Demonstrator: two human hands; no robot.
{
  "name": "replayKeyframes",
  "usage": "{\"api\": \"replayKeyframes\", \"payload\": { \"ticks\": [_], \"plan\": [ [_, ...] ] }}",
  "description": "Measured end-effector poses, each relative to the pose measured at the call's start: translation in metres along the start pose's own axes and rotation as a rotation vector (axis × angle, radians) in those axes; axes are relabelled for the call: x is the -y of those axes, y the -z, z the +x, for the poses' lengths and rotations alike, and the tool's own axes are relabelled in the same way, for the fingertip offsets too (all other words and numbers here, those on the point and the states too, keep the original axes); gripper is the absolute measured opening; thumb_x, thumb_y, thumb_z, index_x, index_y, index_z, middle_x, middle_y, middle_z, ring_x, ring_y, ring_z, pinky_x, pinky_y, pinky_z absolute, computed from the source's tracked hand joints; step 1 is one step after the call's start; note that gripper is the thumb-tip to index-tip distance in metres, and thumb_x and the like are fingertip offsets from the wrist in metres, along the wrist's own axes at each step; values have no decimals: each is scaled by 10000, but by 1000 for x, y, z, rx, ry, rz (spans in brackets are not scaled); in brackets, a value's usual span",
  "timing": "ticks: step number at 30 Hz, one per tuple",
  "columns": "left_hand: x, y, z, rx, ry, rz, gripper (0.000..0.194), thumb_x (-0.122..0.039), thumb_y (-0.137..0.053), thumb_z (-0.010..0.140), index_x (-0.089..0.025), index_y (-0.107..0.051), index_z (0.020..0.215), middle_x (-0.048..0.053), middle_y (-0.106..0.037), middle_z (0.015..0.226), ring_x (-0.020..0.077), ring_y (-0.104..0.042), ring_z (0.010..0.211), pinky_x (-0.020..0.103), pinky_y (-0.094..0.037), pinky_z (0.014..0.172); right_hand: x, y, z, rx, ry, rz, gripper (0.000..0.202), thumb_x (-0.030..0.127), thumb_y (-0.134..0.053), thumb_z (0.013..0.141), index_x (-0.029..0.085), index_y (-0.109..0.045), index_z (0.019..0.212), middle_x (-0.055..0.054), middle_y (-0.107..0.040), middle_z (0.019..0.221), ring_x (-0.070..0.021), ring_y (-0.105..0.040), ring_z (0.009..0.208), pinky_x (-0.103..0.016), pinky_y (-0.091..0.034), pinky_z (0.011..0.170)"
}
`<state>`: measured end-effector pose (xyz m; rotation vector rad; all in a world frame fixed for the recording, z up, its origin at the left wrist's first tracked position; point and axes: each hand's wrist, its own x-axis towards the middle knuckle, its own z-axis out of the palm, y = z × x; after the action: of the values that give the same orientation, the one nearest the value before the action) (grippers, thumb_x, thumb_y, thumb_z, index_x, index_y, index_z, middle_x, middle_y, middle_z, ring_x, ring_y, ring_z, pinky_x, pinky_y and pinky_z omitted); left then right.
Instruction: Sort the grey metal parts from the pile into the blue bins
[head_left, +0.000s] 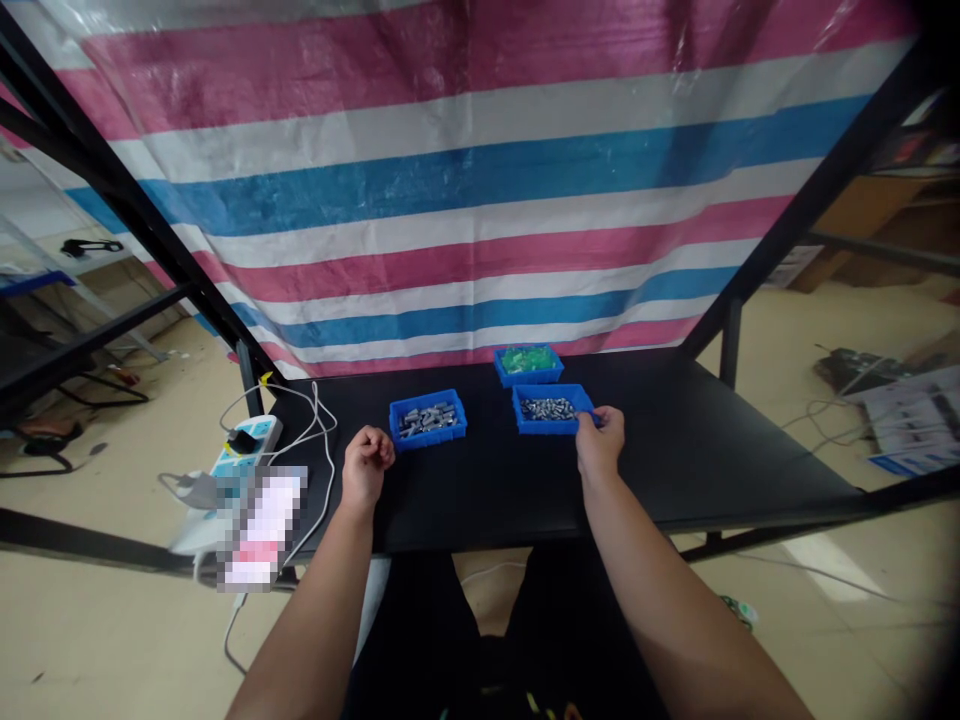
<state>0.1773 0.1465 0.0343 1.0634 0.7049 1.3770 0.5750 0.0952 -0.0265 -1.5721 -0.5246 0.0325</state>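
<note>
My left hand is curled closed just off the near left corner of a blue plastic bin of silvery metal cylinders. Whatever its fingers may hold is hidden. At the right end of a second blue bin, my right hand has its thumb and fingers closed on the rim. Many small shiny metal parts lie in this bin. Directly behind it stands a third blue bin, filled with green pieces too small to identify.
The bins stand on a black table inside a dark metal frame. A power strip with cables and a blurred-out phone are at the left edge. A striped tarp hangs behind. Cardboard boxes stand beyond the right side.
</note>
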Motion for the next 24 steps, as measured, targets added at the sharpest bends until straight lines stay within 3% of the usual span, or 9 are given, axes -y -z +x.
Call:
{"api": "replayKeyframes", "payload": {
  "ticks": [9,12,13,14,16,18,19,21,24],
  "plan": [
    [-4,1,0,55,70,-145,257,-251,-569,622,-225,-324,693,-35,-364,577,113,-333,496,207,-245,448,16,6,-3,-34,54,-71,245,278,-624,704,205,-534,920,-28,-508,953,-190,-522,828,-348,-456,789],
    [-6,1,1,34,92,-187,273,-250,-592,627,-222,-330,698,-41,-365,562,105,-327,484,196,-240,439,38,12,-17,-145,305,-114,192,222,-615,741,211,-506,899,-74,-495,1001,-240,-536,930,-434,-472,882],
    [-7,2,1,34,95,-213,272,-244,-599,633,-219,-336,700,-42,-369,560,103,-333,484,192,-245,439,46,13,-25,-122,431,-119,179,213,-618,758,215,-497,891,-80,-500,992,-262,-537,979,-467,-467,918],
    [-8,2,1,40,96,-244,269,-233,-605,637,-216,-344,701,-42,-376,558,102,-342,484,188,-251,440,54,13,-35,-38,567,-111,179,217,-632,764,219,-492,875,-76,-505,955,-279,-541,991,-491,-470,923],
    [-9,3,1,58,95,-309,256,-204,-612,641,-209,-363,701,-39,-390,556,100,-360,487,182,-259,438,70,11,-59,278,786,-50,146,206,-625,796,223,-513,889,-58,-527,897,-264,-567,929,-478,-504,884],
    [-9,4,1,76,100,-358,233,-178,-610,638,-203,-386,694,-33,-402,553,101,-371,487,178,-257,432,83,5,-83,675,869,-44,198,184,-590,847,220,-572,1041,-81,-567,1005,-250,-592,984,-436,-529,897],
    [-9,4,1,81,104,-374,220,-170,-607,637,-200,-397,690,-30,-406,552,101,-373,486,177,-254,429,87,1,-94,815,859,-73,275,190,-582,869,222,-579,1142,-96,-566,1087,-246,-598,1024,-421,-535,916],
    [-9,5,2,85,112,-396,197,-161,-604,640,-197,-416,685,-25,-408,552,102,-376,486,176,-251,425,94,-9,-111,947,790,-121,423,244,-596,902,240,-543,1322,-117,-532,1214,-243,-606,1059,-406,-548,930],
    [-8,6,3,75,108,-411,180,-158,-608,650,-193,-434,680,-22,-404,554,100,-370,483,176,-249,423,98,-26,-124,963,704,-177,556,345,-605,936,294,-457,1469,-122,-496,1305,-256,-596,1114,-441,-525,999]
  ]
}}
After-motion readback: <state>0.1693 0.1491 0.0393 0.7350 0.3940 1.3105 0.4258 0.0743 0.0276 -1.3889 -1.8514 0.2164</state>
